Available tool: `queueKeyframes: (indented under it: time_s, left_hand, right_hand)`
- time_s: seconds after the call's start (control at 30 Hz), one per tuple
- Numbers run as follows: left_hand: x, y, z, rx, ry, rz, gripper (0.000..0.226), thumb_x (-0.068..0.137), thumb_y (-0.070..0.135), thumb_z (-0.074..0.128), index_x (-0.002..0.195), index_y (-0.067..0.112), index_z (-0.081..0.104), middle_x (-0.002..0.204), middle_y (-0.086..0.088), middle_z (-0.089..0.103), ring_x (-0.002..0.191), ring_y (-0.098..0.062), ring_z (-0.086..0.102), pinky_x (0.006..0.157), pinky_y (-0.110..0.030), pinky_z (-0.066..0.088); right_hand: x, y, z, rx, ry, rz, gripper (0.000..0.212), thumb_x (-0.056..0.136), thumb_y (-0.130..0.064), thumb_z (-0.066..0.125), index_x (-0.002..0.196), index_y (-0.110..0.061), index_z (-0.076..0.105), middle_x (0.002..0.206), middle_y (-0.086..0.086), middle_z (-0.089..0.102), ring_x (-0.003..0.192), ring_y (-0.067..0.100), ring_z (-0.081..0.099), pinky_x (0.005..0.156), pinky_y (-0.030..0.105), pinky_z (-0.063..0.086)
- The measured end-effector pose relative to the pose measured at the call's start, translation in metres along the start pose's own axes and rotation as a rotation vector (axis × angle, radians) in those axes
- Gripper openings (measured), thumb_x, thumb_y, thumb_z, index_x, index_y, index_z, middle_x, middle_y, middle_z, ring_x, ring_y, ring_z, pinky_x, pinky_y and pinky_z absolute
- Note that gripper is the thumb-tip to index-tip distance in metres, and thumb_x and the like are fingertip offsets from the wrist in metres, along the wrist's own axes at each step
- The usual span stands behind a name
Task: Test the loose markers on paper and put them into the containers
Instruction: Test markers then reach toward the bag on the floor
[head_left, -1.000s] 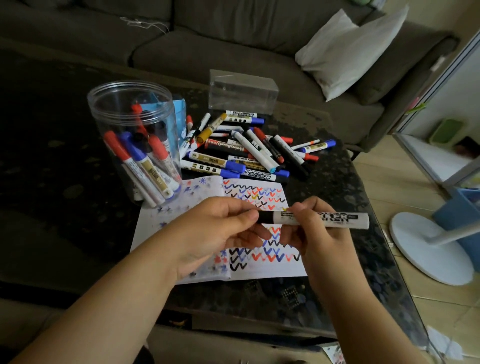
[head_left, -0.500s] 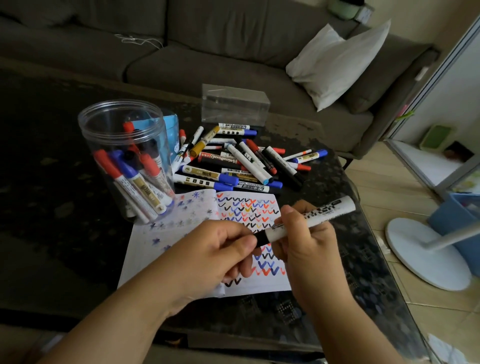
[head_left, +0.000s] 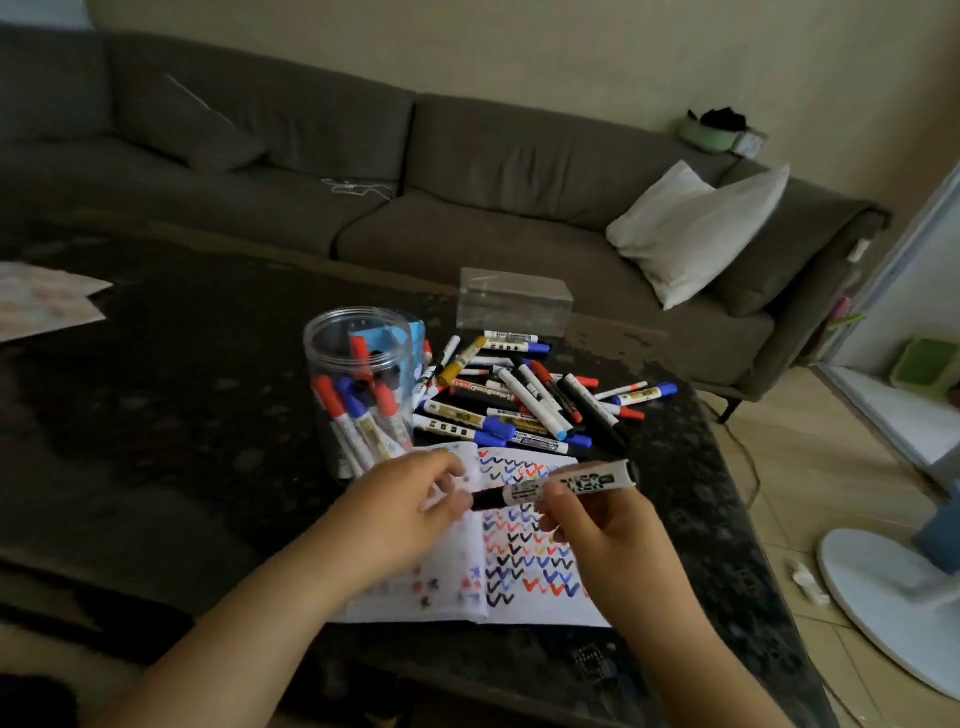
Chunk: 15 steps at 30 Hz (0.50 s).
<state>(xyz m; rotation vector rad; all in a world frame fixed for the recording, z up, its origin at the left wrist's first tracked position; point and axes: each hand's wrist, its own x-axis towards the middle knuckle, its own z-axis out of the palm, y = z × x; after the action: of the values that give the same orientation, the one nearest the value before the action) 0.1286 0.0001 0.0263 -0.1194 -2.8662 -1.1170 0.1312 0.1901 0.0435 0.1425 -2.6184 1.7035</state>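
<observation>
A black-capped marker (head_left: 556, 487) is being held over the open paper (head_left: 524, 566), between both hands. The barrel is gripped by the right hand (head_left: 597, 525), fingers curled round it; the black cap end is pinched by the left hand (head_left: 410, 512), thumb and fingers closed on it.

Stuff that could go sideways imo: if the cap gets yanked off too hard, ink could be smeared on the fingers, or the clear jar (head_left: 363, 395) just beyond the left hand could be bumped. The cap could also be lost among the loose pile of markers (head_left: 524, 400) behind the page. Whether the cap is coming off or going on can't be told from here.

The long axis is laid nearly level, left to right, tilted up a bit at the right; the capped end is pointed left, toward the left hand
</observation>
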Motion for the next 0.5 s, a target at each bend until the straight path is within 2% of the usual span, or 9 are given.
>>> queueKeyframes:
  time_s: [0.1,0.23,0.33,0.43,0.5]
  left_hand:
    - [-0.048,-0.025,-0.046,0.124,0.224,-0.068,0.018,0.088,0.038,0.057,0.103,0.028,0.059,0.096,0.015,0.058,0.090,-0.002,0.056,0.078,-0.023,0.048]
    - [-0.142,-0.075,-0.091,0.230,0.458,-0.263,0.012,0.087,0.032,0.059,0.095,0.024,0.059,0.086,0.014,0.056,0.084,-0.006,0.057,0.074,-0.026,0.048]
    - [-0.215,-0.106,-0.108,0.287,0.528,-0.420,0.013,0.088,0.033,0.058,0.097,0.025,0.059,0.086,0.015,0.057,0.085,-0.006,0.058,0.073,-0.024,0.046]
    - [-0.276,-0.125,-0.115,0.313,0.559,-0.550,0.017,0.089,0.035,0.055,0.103,0.026,0.059,0.095,0.015,0.060,0.091,-0.005,0.058,0.078,-0.024,0.047]
    - [-0.308,-0.132,-0.117,0.327,0.578,-0.627,0.020,0.091,0.036,0.053,0.107,0.027,0.058,0.097,0.017,0.059,0.092,-0.003,0.056,0.078,-0.021,0.046]
  right_hand:
    - [-0.011,-0.029,0.032,-0.024,-0.155,-0.092,0.013,0.090,-0.035,0.057,0.079,-0.029,0.060,0.072,-0.005,0.069,0.069,0.005,0.064,0.057,0.020,0.050]
    - [-0.037,-0.060,0.099,-0.035,-0.391,-0.251,0.011,0.090,-0.032,0.057,0.081,-0.029,0.061,0.070,-0.012,0.069,0.070,-0.005,0.063,0.061,0.013,0.046]
    - [-0.060,-0.079,0.152,-0.035,-0.566,-0.319,0.009,0.090,-0.030,0.058,0.082,-0.029,0.062,0.074,-0.017,0.069,0.071,-0.004,0.063,0.065,0.016,0.047]
    - [-0.079,-0.090,0.198,-0.106,-0.736,-0.344,0.009,0.091,-0.031,0.057,0.087,-0.027,0.064,0.075,-0.013,0.071,0.073,-0.004,0.064,0.068,0.017,0.048]
    - [-0.093,-0.097,0.226,-0.155,-0.831,-0.361,0.012,0.092,-0.033,0.056,0.088,-0.025,0.065,0.078,-0.010,0.070,0.072,-0.006,0.062,0.064,0.012,0.045]
